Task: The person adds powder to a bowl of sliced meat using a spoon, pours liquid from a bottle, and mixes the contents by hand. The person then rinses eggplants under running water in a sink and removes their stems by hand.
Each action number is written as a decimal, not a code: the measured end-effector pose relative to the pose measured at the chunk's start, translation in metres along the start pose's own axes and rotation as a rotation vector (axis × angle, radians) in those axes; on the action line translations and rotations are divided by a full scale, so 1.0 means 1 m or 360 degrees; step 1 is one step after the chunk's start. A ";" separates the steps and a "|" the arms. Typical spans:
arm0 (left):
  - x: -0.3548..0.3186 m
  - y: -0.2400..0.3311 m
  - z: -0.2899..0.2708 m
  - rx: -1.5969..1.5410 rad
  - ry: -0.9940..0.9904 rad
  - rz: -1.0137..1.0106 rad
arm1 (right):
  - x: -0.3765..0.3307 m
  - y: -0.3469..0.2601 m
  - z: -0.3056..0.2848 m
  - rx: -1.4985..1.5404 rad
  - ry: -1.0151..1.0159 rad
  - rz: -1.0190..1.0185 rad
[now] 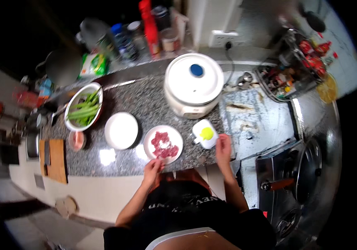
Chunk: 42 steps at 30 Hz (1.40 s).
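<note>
My left hand is at the near rim of a white plate, its fingertips pinched together; what they hold, if anything, is too small to make out. Pieces of raw red meat lie on that plate in a loose ring. To the right stands a small white box with a yellow-green patch on its top. My right hand is close against the box's right side, fingers loosely bent and apart, with nothing visible in them. Left of the meat plate rests a white dish.
Behind the meat plate stands a white lidded electric cooker. A bowl of green stalks, a small cup of pink food and a wooden cutting board are at left. A lidded pan sits on the right-hand stove.
</note>
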<state>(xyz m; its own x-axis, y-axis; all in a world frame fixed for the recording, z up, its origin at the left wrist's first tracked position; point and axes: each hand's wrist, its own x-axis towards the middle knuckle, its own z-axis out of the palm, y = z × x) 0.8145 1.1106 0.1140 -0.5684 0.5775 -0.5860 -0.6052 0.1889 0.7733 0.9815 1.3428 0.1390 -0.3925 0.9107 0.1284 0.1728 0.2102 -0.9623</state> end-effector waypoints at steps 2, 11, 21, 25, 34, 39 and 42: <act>-0.010 0.013 0.000 0.0023 0.0101 0.0058 | 0.009 -0.015 0.013 0.0081 0.0005 0.0131; 0.001 0.031 0.024 -0.0064 -0.0148 0.0189 | 0.059 -0.079 0.056 0.0742 0.0003 -0.0096; 0.009 0.053 0.034 0.0023 -0.0533 0.0179 | 0.212 -0.190 0.010 0.0731 0.0449 -0.0335; 0.014 0.049 0.021 -0.0062 -0.0465 0.0200 | 0.284 -0.111 -0.104 0.0054 0.0960 -0.0281; 0.033 0.050 0.043 -0.0167 -0.0176 0.0206 | 0.370 -0.098 -0.326 -0.0269 0.1581 -0.0388; 0.030 0.054 0.088 -0.0180 -0.0159 0.0110 | 0.355 -0.008 -0.289 -0.0338 0.1122 -0.0154; 0.030 0.056 0.106 -0.0065 -0.0191 0.0118 | 0.366 0.034 -0.285 -0.0359 0.0960 0.0241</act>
<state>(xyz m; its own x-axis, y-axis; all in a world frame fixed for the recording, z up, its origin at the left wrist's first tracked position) 0.8223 1.2231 0.1656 -0.5434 0.6799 -0.4924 -0.5874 0.1110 0.8016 1.1009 1.7849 0.2216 0.2143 0.9618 0.1705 0.3969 0.0738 -0.9149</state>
